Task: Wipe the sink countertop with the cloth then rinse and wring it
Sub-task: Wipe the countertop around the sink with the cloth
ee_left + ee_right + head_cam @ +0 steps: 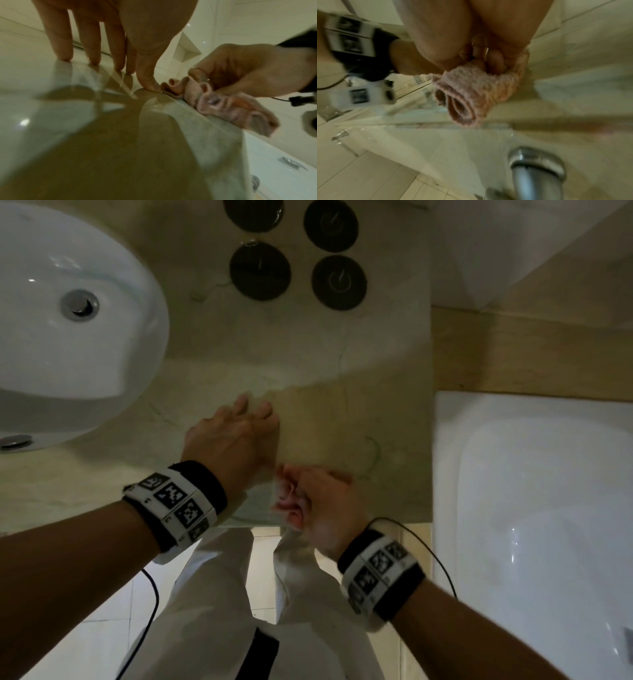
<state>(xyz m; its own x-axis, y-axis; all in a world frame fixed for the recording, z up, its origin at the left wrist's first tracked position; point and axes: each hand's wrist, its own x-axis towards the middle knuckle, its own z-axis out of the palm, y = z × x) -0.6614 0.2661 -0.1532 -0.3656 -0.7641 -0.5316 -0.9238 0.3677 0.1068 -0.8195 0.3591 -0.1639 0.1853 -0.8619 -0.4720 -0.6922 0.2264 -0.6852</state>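
Wiping step under way: right hand bunches pink cloth at countertop front edge, left hand braced flat, fingers straight; next, probably carry cloth to sink.

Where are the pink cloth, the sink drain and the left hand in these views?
pink cloth (471,89): right wrist view, on the bunched folds below the fingers.
sink drain (79,304): head view, on the metal stopper in the basin.
left hand (233,436): head view, on the back of the hand.
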